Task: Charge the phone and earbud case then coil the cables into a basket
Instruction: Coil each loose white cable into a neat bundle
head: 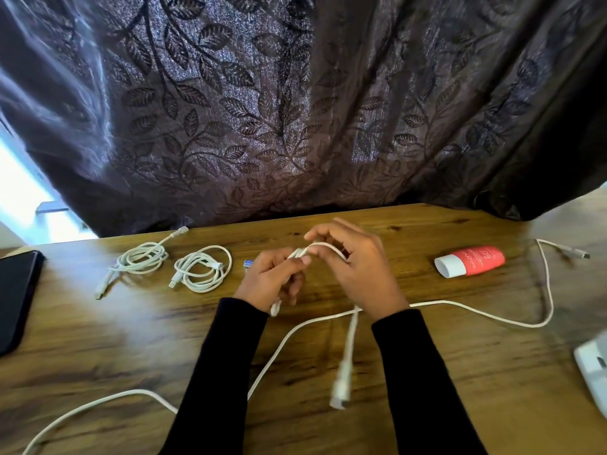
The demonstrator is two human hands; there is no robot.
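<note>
While both hands work above the middle of the table, a white cable is being gathered into loops. Left hand: fingers curled round a small bundle of turns, one short white end poking out below the palm. Right hand: fingers bent, pinching the arc of cable that bridges across to the left hand, feeding the next turn. Rest of this cable lies slack on the wood, running right in a long bend toward the far right edge and ending in a plug; another run trails near left, off the bottom corner. A blurred plug end hangs below the right wrist, clear of the table or nearly so; cannot tell which. Two finished coils sit far left, well apart from the hands: one coil and, just right of it, a second coil. No basket in view. Dark flat device at the left edge, possibly the phone; white object at the right edge, not identifiable. Red tube lies on its side to the right. Handling judgement: cable is light, limp, smooth, with some springiness, so loose turns will likely want to unwind. Best hold is across the bundle where turns overlap, not by the plugs, whose necks kink easily. The trailing length may snag on the table edge.
</note>
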